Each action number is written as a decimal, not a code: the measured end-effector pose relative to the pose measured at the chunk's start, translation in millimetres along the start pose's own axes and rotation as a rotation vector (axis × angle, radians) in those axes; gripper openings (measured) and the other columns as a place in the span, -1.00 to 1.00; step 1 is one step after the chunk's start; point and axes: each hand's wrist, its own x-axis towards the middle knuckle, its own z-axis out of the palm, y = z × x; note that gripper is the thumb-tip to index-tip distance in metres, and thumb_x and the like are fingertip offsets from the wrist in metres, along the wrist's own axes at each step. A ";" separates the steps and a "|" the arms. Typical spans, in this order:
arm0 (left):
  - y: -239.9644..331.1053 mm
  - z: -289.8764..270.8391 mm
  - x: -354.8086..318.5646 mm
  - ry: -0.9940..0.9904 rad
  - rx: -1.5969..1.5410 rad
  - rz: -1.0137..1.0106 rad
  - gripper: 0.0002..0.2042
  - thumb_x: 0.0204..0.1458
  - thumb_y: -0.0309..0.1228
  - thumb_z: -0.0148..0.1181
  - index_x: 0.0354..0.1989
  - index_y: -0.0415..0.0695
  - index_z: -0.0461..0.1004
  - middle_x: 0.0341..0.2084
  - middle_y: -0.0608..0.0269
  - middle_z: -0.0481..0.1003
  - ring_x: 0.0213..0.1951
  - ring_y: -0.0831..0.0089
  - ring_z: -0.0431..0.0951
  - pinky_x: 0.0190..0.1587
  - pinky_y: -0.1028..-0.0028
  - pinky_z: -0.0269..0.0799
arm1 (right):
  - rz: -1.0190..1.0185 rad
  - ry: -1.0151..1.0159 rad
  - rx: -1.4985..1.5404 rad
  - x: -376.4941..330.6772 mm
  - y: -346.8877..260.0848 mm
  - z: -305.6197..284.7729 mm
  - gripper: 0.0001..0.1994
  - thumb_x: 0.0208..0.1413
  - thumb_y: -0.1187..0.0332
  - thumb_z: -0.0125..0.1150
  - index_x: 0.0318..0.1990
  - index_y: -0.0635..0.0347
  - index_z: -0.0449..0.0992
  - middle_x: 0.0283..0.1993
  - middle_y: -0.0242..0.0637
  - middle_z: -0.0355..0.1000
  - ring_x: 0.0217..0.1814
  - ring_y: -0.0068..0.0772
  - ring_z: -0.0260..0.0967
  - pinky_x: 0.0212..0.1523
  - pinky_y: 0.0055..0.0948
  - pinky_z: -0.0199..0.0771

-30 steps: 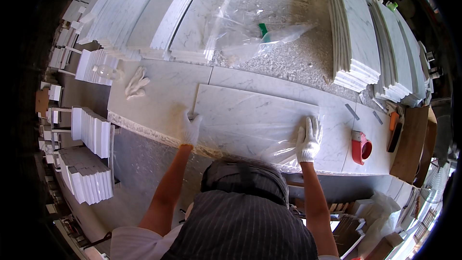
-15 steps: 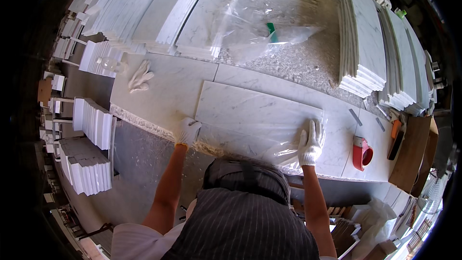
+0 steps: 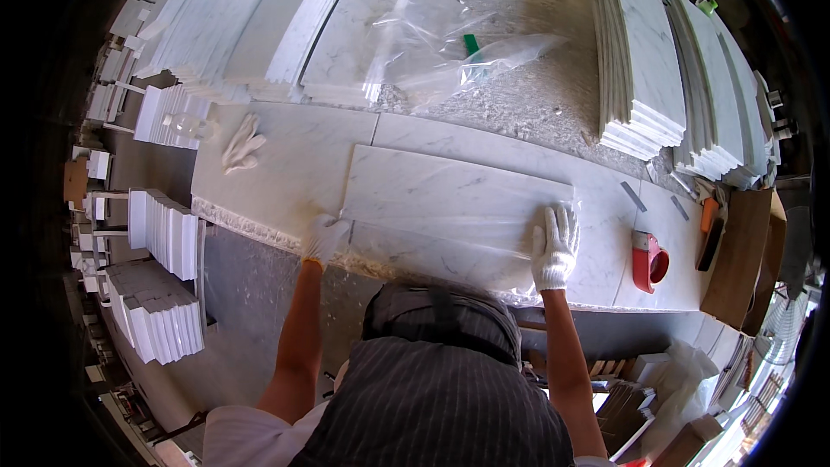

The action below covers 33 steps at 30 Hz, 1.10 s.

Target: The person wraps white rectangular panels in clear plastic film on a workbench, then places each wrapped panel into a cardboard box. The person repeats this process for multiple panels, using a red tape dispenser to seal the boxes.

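Note:
A long white marble slab [image 3: 458, 188], veined in grey, lies on a worktop of larger marble pieces. Clear plastic film [image 3: 432, 251] covers its near part and hangs over the front edge, wrinkled by the right end. My right hand [image 3: 555, 246], in a white knit glove, rests flat on the film there with fingers spread. At the slab's near left corner is my left hand [image 3: 323, 239], also gloved. Its fingers are bent and blurred, so I cannot tell whether they grip the film.
Marble slabs stand stacked at the far left [image 3: 277, 17] and far right [image 3: 644, 60]. Between them lies loose film [image 3: 471, 60] with a green piece. A spare glove [image 3: 242, 145] and clear bottle [image 3: 186, 126] are left; a red tape dispenser [image 3: 644, 263] and cardboard box [image 3: 735, 259] are right.
My right hand's fingers have spread wider on the film, and the shiny wrinkles beside it have lessened. My left hand has shifted slightly left and down. The whole view has moved a little.

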 end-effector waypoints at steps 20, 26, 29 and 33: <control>-3.2 0.9 -2.1 0.027 0.014 0.034 -0.68 -0.01 -0.26 0.32 -0.34 -0.37 0.58 -0.55 0.33 0.48 -0.44 0.55 0.40 -0.35 0.44 0.32 | -0.003 0.004 0.044 0.4 8.4 -1.9 -0.58 0.23 0.26 0.14 0.20 0.18 0.49 0.32 0.00 0.34 0.40 0.16 0.20 0.40 0.00 0.15; -15.4 4.7 3.2 0.055 0.019 0.070 -0.72 0.00 -0.30 0.32 -0.39 -0.36 0.57 -0.57 0.35 0.49 -0.45 0.58 0.40 -0.37 0.45 0.32 | 0.058 -0.002 0.016 1.5 10.4 -2.8 -0.52 0.25 0.20 0.11 0.27 0.19 0.42 0.39 -0.03 0.27 0.47 0.08 0.12 0.46 0.00 0.03; -12.0 5.2 3.4 0.060 0.025 0.091 -0.71 0.00 -0.30 0.31 -0.40 -0.36 0.57 -0.57 0.33 0.51 -0.45 0.56 0.43 -0.35 0.44 0.34 | 0.098 0.008 -0.019 -0.4 16.7 4.2 -0.50 0.27 0.15 0.09 0.30 0.17 0.39 0.41 -0.04 0.25 0.48 0.05 0.11 0.48 0.00 -0.03; -20.4 6.5 6.4 0.085 0.091 0.100 -0.69 -0.03 -0.24 0.32 -0.36 -0.31 0.59 -0.52 0.23 0.56 -0.41 0.46 0.50 -0.28 0.39 0.40 | 0.157 0.010 -0.073 6.0 19.1 8.6 -0.49 0.29 0.11 0.07 0.31 0.16 0.38 0.40 -0.03 0.25 0.46 0.04 0.13 0.49 0.01 -0.06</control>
